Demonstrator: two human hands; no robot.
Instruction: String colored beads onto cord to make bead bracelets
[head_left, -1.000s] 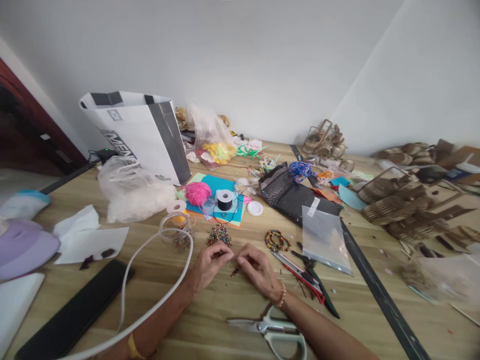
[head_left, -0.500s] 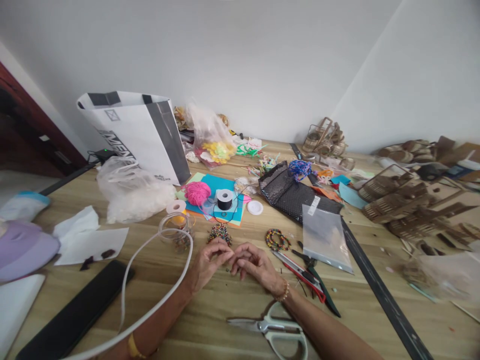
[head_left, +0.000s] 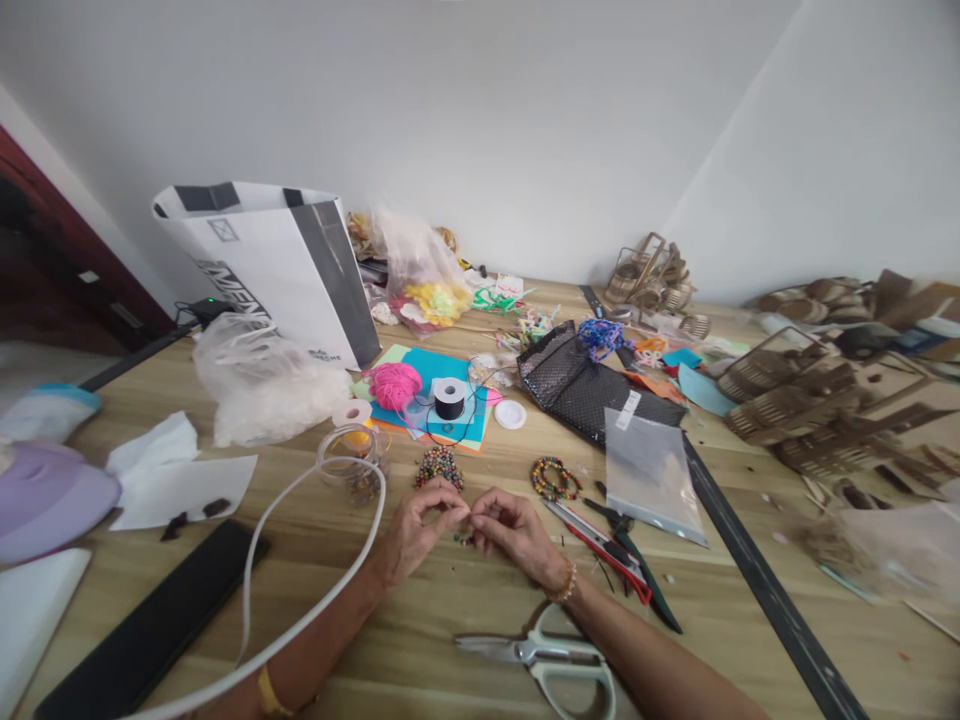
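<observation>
My left hand (head_left: 416, 530) and my right hand (head_left: 514, 530) meet fingertip to fingertip low over the wooden table (head_left: 450, 620). Both pinch a short strand of small dark beads (head_left: 466, 537) that hangs between them. A heap of colourful beads (head_left: 439, 466) lies just beyond my left hand. A coiled beaded bracelet (head_left: 556, 479) lies beyond my right hand. My right wrist wears a bead bracelet, my left a yellow band.
Scissors (head_left: 551, 660) lie near my right forearm, a red utility knife (head_left: 596, 540) and dark pliers to the right. A white cable (head_left: 315, 560) loops left, by a clear jar (head_left: 349, 455). Further back: black cord spool (head_left: 450, 398), pink yarn (head_left: 395, 386), paper bag (head_left: 277, 265), black mesh pouch (head_left: 581, 385), wooden models (head_left: 810, 400).
My hands have drawn slightly closer together and a little away from me, fingertips now touching over the bead strand. Nothing else on the table has moved.
</observation>
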